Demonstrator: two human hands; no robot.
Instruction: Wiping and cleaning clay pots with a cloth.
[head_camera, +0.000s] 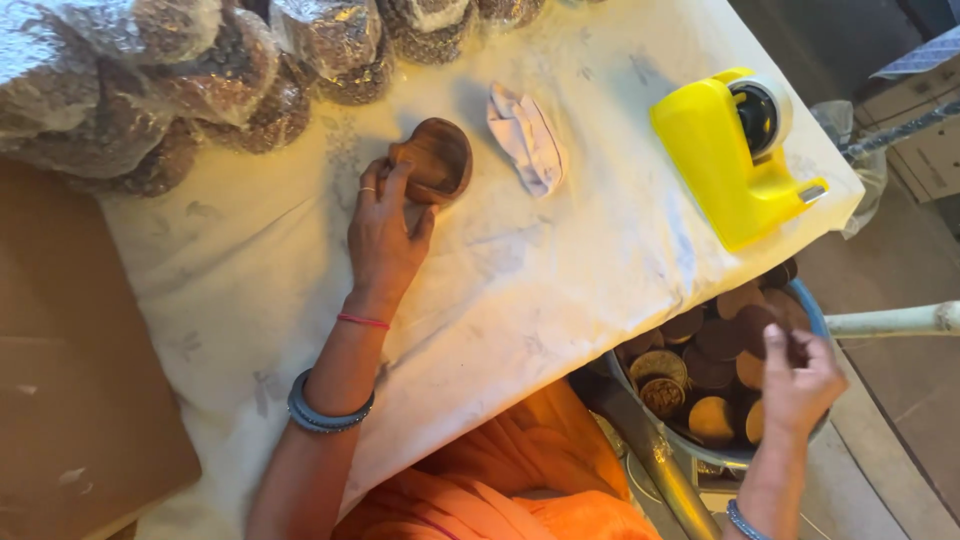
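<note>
Wooden bowl (437, 160), small and dark brown, sits on the white cloth-covered table (560, 280) toward the far edge, roughly mid-width, mouth up. Left hand (385, 235) rests on the cloth against its near side; fingers lie close together, curled round the rim and near wall, steadying rather than lifting it.

Right hand (800, 380) is off the table's right near corner, over a blue-rimmed tub (812, 310) full of round wooden discs (712, 368) in dark and pale tones. Fingertips pinched together above the discs; whether one is gripped cannot be told, the hand being blurred.

Progress, by judgement: wrapped bundles (150, 90) in clear film are stacked along the far left edge, so a fair batch looks finished. The tub is well stocked, so much seems left. The one bowl on the cloth is unwrapped.

Room: centre and near part of the cloth carry nothing between the two hands. A crumpled bit of white paper (527, 135) lies just right of the bowl. Yellow tape dispenser (735, 150) stands near the far right corner, close to the edge. Brown cardboard (70, 380) borders the left edge. Tub sits below the table's right edge, beside a pale pipe (890, 320).
</note>
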